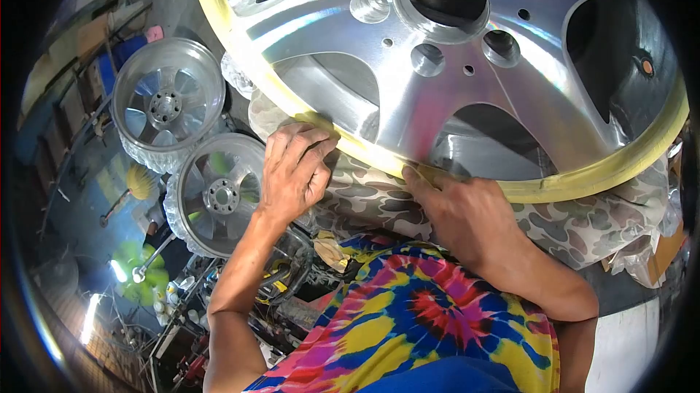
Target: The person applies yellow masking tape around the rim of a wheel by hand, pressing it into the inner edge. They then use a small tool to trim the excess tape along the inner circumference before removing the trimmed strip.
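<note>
A large silver alloy wheel (408, 94) lies face up, with yellow masking tape (569, 187) along its outer lip. My left hand (295, 170) has its fingers curled together on the taped lip at the near left. Further right, my right hand (470, 214) presses its thumb and bent fingers on the tape at the near edge; it is slightly blurred. Fingertips of both hands are partly hidden. Under the wheel is a camouflage-patterned cloth (379, 200).
Two more alloy wheels, an upper one (166, 105) and a lower one (221, 192), stand at the left with clear plastic wrapped around their sides. Below them are a green-bladed fan (138, 273) and a brush (138, 183). A cardboard box (665, 254) with plastic sits at the right.
</note>
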Motion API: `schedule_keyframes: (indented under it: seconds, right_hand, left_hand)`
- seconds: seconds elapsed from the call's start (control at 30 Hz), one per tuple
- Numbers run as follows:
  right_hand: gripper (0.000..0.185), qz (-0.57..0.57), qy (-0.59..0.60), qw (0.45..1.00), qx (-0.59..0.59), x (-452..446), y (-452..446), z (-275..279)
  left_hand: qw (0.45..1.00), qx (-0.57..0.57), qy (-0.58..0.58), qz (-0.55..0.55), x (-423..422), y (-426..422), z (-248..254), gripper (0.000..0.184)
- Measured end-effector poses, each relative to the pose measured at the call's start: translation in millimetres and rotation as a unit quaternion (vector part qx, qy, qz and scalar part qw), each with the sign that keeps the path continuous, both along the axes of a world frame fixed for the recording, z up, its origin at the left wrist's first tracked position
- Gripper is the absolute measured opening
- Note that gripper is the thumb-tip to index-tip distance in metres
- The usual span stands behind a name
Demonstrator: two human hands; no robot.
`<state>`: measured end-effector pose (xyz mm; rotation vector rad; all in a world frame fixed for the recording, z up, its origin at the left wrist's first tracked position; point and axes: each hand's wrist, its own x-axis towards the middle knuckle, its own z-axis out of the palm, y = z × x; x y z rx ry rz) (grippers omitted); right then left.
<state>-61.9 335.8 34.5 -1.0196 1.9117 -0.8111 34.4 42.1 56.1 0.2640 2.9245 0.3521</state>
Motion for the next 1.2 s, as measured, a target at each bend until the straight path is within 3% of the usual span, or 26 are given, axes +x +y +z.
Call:
schedule_keyframes:
  seconds: [0.23,0.33,0.57,0.77,1.07,1.2]
  right_hand:
    - [0.047,0.000,0.030,1.000,0.008,3,-2,-5]
    - [0.044,0.000,0.023,1.000,0.015,3,-2,-5]
    - [0.038,-0.024,0.041,0.999,-0.012,5,-3,-7]
    - [0.036,-0.008,0.034,0.999,0.002,2,-4,-4]
    - [0.047,0.003,0.041,0.999,-0.014,-4,3,-6]
    - [0.051,0.020,0.043,0.999,0.011,-9,3,0]
  left_hand:
    - [0.999,0.021,-0.014,-0.029,-2,1,-3,0.038]
    - [0.992,0.094,-0.060,-0.058,15,14,-5,0.037]
    - [0.995,0.028,-0.091,-0.039,5,12,-2,0.023]
    - [0.992,0.004,-0.119,-0.050,-2,15,0,0.025]
    - [0.998,-0.050,-0.045,-0.017,-6,1,2,0.048]
    - [0.997,-0.053,-0.045,-0.037,-12,2,-3,0.048]
